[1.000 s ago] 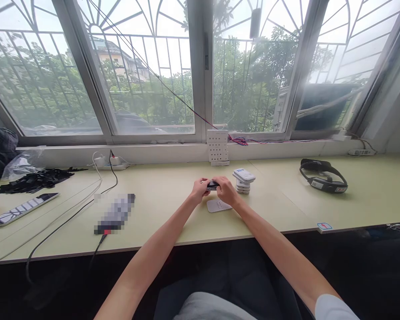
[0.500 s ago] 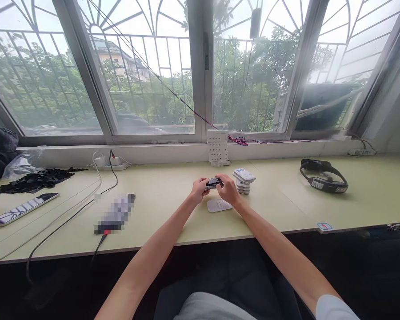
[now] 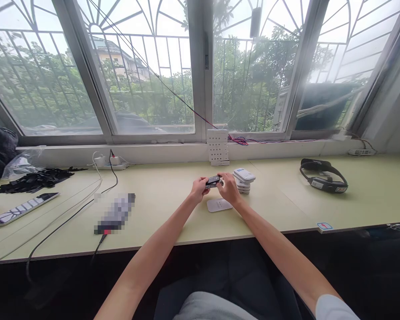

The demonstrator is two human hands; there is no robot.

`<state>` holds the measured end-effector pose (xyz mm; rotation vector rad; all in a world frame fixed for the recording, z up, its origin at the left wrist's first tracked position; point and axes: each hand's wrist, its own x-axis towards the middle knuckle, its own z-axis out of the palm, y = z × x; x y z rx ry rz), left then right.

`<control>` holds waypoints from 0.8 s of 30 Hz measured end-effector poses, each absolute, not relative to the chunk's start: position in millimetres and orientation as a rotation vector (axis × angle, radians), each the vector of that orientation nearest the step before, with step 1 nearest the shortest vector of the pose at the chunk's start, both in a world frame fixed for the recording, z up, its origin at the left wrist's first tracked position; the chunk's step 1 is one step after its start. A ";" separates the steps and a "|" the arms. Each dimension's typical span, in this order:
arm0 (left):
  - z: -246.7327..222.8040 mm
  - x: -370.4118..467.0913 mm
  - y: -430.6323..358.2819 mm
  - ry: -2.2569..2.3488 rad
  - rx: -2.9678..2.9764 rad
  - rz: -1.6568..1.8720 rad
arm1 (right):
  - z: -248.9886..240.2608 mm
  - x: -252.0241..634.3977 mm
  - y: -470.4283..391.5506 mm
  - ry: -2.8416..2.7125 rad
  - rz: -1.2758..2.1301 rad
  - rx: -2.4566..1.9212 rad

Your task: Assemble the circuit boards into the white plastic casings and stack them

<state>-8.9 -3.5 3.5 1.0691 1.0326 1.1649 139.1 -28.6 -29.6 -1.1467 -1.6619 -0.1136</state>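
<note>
My left hand [image 3: 199, 188] is closed on the left end of a small open electronic device [image 3: 212, 181], held just above the table. A black, battery-like block lies across its upper face, with a greyish body showing below. From the right, the fingers of my right hand [image 3: 227, 187] pinch the device's right end and edge. Below the hands, a white rounded cover [image 3: 219, 205] lies flat on the table, partly behind my right wrist. Right beside my right hand stands a stack of white rounded devices [image 3: 243, 180].
A perforated white panel [image 3: 218, 147] leans at the window wall. A black head strap [image 3: 324, 177] lies to the right. On the left are a phone [image 3: 23, 210], a pixelated device [image 3: 116, 215] with a cable, black strips [image 3: 40, 181] and a power strip [image 3: 111, 165].
The device has tilted slightly between my hands, and more of its greyish body shows at the right. My right fingers have shifted a little along its edge.
</note>
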 end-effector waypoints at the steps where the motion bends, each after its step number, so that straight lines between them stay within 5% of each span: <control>1: 3.6 -8.7 -3.4 1.033 1.070 1.166 | -29.4 139.1 -28.8 -1.655 -0.121 -1.155; 24: 1.3 -9.5 -3.8 1.087 1.170 1.145 | -21.8 137.2 -35.3 -1.613 0.108 -1.095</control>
